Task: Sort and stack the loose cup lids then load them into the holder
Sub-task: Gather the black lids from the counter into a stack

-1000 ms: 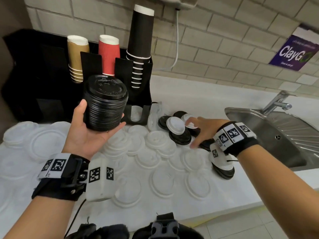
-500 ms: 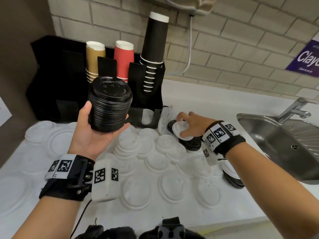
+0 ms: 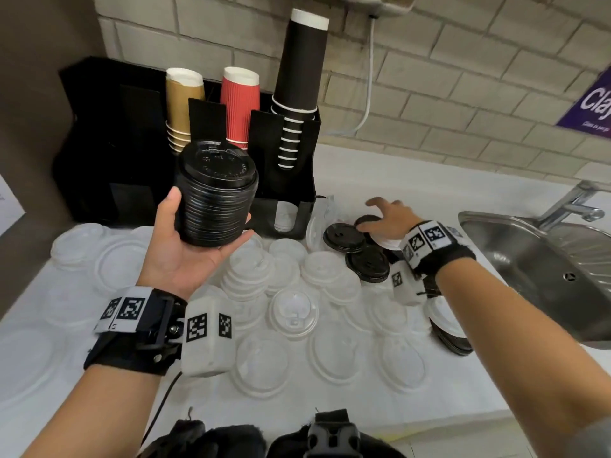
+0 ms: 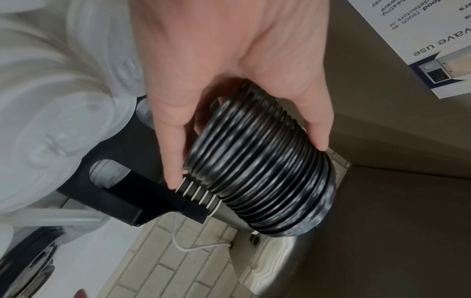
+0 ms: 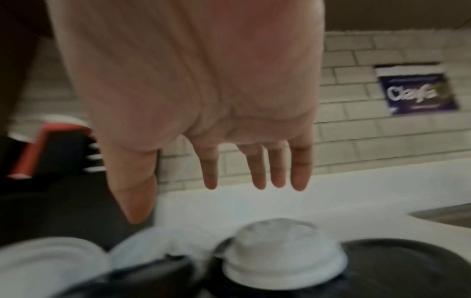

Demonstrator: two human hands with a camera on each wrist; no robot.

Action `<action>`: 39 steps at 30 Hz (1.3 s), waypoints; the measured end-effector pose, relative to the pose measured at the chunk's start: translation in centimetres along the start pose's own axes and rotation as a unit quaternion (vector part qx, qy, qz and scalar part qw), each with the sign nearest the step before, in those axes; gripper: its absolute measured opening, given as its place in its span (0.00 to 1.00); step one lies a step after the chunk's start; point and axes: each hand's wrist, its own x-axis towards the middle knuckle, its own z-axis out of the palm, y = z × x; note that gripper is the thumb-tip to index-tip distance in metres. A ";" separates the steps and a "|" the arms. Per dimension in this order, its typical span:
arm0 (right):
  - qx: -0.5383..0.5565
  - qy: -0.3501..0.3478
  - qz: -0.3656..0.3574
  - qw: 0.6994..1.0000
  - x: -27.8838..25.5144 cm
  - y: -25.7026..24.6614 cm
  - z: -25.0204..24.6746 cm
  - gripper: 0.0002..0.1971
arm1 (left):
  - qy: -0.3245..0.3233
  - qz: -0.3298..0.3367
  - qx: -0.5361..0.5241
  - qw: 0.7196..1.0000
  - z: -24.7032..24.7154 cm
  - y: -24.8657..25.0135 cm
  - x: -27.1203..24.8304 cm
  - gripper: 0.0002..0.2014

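My left hand (image 3: 206,226) grips a tall stack of black lids (image 3: 216,190) from below, raised in front of the black cup and lid holder (image 3: 287,180). The left wrist view shows the thumb and fingers curled round that stack of black lids (image 4: 257,171). My right hand (image 3: 375,216) hovers with straight, spread fingers over loose black lids (image 3: 344,238) near the holder's base. In the right wrist view the right hand (image 5: 203,201) holds nothing, and a white lid (image 5: 282,260) lies on black lids just beneath it. Several white lids (image 3: 294,312) cover the counter.
The holder carries stacks of tan cups (image 3: 182,107), red cups (image 3: 239,104) and black cups (image 3: 301,77). A steel sink (image 3: 545,269) with a tap (image 3: 575,206) lies at the right. More black lids (image 3: 453,342) lie by the sink's edge under my right forearm.
My right hand gripped a white lid half a second ago; now it has let go, opened, and moved right over the black lids. The left hand still holds its stack.
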 end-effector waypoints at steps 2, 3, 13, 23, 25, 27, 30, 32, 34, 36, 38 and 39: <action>-0.036 -0.010 0.066 0.997 2.0 1.8 0.5 0.37 | -0.008 0.002 -0.005 1.000 -0.2 0.2 0.1 0.51; -0.036 -0.023 0.077 0.996 2.7 2.5 0.9 0.37 | -0.012 0.003 -0.009 1.000 -0.4 0.3 0.1 0.48; 0.064 -0.021 0.024 0.997 2.0 2.2 0.4 0.29 | -0.045 0.012 -0.014 0.999 -0.8 1.1 -0.1 0.38; 0.163 -0.119 -0.159 0.966 -5.2 -7.3 0.4 0.34 | 0.003 0.002 -0.002 1.000 0.2 0.5 -0.4 0.51; 0.202 -0.051 -0.139 0.968 -6.2 -6.4 0.1 0.32 | 0.009 -0.003 0.003 1.000 0.5 0.4 -0.5 0.56; 0.244 0.007 -0.109 0.964 -7.6 -4.3 0.0 0.29 | 0.010 -0.007 0.006 1.000 0.8 0.2 -0.7 0.59; 0.271 0.067 -0.029 0.960 -9.8 0.3 0.4 0.28 | 0.011 -0.011 0.006 1.000 1.0 -0.1 -0.8 0.60; 0.252 0.085 0.043 0.963 -11.3 3.7 0.7 0.28 | 0.009 -0.012 0.007 1.000 1.0 -0.3 -0.9 0.59; 0.192 0.067 0.122 0.972 -12.1 6.7 1.1 0.30 | 0.006 -0.012 0.012 1.000 1.0 -0.5 -1.1 0.58; 0.131 0.033 0.174 0.975 -12.3 8.8 1.9 0.34 | 0.006 -0.015 0.015 1.000 1.0 -0.6 -1.2 0.57; 0.102 -0.006 0.187 0.977 -12.2 9.9 2.7 0.37 | 0.009 -0.017 0.014 1.000 1.0 -0.7 -1.3 0.58; 0.096 -0.033 0.188 0.977 -12.1 10.2 3.0 0.37 | 0.010 -0.018 0.012 1.000 1.1 -0.7 -1.3 0.58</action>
